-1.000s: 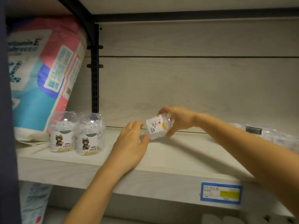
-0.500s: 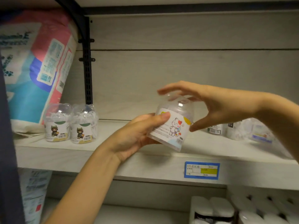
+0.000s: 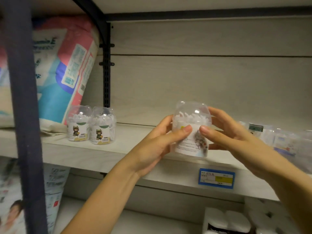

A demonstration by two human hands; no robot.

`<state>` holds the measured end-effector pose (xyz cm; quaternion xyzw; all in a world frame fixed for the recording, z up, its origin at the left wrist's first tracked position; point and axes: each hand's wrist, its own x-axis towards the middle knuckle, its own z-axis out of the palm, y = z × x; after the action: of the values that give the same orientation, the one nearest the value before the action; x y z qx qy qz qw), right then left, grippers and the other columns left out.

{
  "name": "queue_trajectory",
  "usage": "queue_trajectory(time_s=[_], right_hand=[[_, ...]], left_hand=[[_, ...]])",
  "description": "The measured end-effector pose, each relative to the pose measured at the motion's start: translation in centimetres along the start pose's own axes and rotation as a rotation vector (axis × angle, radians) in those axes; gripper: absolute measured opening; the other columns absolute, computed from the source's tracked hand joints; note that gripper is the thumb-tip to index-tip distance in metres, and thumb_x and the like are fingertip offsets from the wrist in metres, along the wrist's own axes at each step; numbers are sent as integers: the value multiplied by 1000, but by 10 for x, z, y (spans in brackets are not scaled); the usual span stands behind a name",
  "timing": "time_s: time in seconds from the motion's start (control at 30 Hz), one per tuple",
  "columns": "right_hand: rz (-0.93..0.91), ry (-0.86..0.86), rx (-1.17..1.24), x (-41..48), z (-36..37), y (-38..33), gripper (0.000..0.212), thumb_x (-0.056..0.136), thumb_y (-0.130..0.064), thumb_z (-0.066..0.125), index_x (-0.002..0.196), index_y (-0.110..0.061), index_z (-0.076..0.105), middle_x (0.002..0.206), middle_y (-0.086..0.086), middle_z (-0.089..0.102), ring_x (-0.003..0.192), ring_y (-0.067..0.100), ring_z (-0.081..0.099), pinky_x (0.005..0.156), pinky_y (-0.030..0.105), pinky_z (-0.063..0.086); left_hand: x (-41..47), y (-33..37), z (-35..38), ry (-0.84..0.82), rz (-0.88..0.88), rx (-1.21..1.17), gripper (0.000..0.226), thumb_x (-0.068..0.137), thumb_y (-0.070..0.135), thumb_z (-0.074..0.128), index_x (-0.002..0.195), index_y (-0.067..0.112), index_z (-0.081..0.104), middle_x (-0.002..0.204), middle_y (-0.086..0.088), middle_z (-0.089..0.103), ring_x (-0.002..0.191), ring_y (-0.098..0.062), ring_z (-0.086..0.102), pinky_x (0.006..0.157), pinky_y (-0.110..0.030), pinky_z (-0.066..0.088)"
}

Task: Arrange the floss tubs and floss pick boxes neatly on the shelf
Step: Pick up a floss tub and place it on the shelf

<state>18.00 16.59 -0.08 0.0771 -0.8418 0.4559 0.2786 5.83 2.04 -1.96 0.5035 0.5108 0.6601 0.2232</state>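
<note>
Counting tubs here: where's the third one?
Head view, right of centre: the third tub is held between left hand and right hand over the shelf edge, right of the two standing tubs.

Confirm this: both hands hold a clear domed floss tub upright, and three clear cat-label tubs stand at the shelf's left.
Not three: the head view shows two clear cat-label tubs at the pale shelf's left. The left hand and right hand do hold the clear domed floss tub upright.
</note>
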Motion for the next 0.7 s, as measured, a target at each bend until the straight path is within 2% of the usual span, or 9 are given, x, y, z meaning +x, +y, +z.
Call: queue_trajectory(time_s=[0.07, 0.2, 0.27, 0.33, 0.4, 0.47, 0.53, 0.63, 0.7], right_hand=[[-34, -8, 58, 2, 10, -2, 58, 61, -59, 66, 114, -50, 45, 104, -32, 63, 90, -6, 65, 65, 7, 50], [-96, -56, 115, 7, 37, -3, 74, 44, -68, 74, 112, -49, 53, 110, -21, 66, 95, 3, 67, 67, 10, 52], [-104, -62, 115, 12, 52, -6, 69, 44, -66, 75, 109, -53, 54, 113, -20, 65, 97, 4, 67, 68, 11, 52], [-114, -67, 107, 21, 68, -11, 63, 47, -62, 75, 106, -54, 55, 113, -20, 65, 97, 3, 66, 68, 10, 52], [-110, -57, 76, 33, 83, -16, 59, 52, -62, 75, 106, -54, 54, 114, -23, 64, 97, 1, 66, 68, 11, 53], [-94, -18, 48, 46, 100, -20, 55, 58, -56, 72, 109, -51, 51, 113, -25, 63, 97, -1, 65, 69, 15, 55], [-81, 28, 7, 60, 114, -24, 60, 54, -54, 69, 111, -49, 49, 113, -24, 62, 96, -1, 65, 73, 20, 53], [-47, 96, -57, 80, 131, -26, 70, 48, -68, 72, 110, -50, 49, 116, -21, 60, 96, 3, 66, 81, 26, 50], [-18, 142, -100, 92, 136, -25, 84, 47, -67, 73, 122, -39, 47, 118, -15, 59, 95, 7, 66, 81, 28, 51]], left_hand=[[-10, 4, -3, 26, 28, 124, 53, 79, 34, 65, 130, 28, 50, 125, -2, 62, 117, -18, 58, 101, -39, 46], [-37, 12, -19, 74, 69, 295, 54, 79, 39, 62, 130, 39, 46, 132, 6, 53, 117, -9, 56, 97, -28, 49], [-53, 19, -33, 92, 102, 418, 53, 79, 43, 59, 131, 42, 44, 130, 14, 53, 118, -5, 53, 100, -29, 46], [-68, 26, -55, 172, 152, 554, 51, 80, 46, 55, 130, 41, 46, 124, 25, 53, 117, 10, 47, 102, -17, 38], [-81, 35, -85, 340, 221, 733, 44, 81, 46, 48, 124, 37, 52, 117, 31, 50, 110, 22, 41, 92, 0, 32], [-87, 44, -121, 492, 294, 946, 35, 90, 38, 47, 123, 29, 54, 119, 23, 50, 111, 15, 41, 89, 0, 32], [-84, 52, -157, 560, 303, 1163, 33, 94, 27, 49, 126, 21, 54, 126, 9, 49, 117, -2, 40, 88, -5, 30], [-70, 55, -201, 457, 197, 1378, 48, 91, 32, 52, 137, 21, 43, 138, 2, 41, 130, -12, 31, 102, -20, 25], [-60, 52, -217, 327, 138, 1469, 60, 89, 43, 53, 143, 25, 34, 146, 1, 32, 137, -15, 23, 110, -30, 21]])
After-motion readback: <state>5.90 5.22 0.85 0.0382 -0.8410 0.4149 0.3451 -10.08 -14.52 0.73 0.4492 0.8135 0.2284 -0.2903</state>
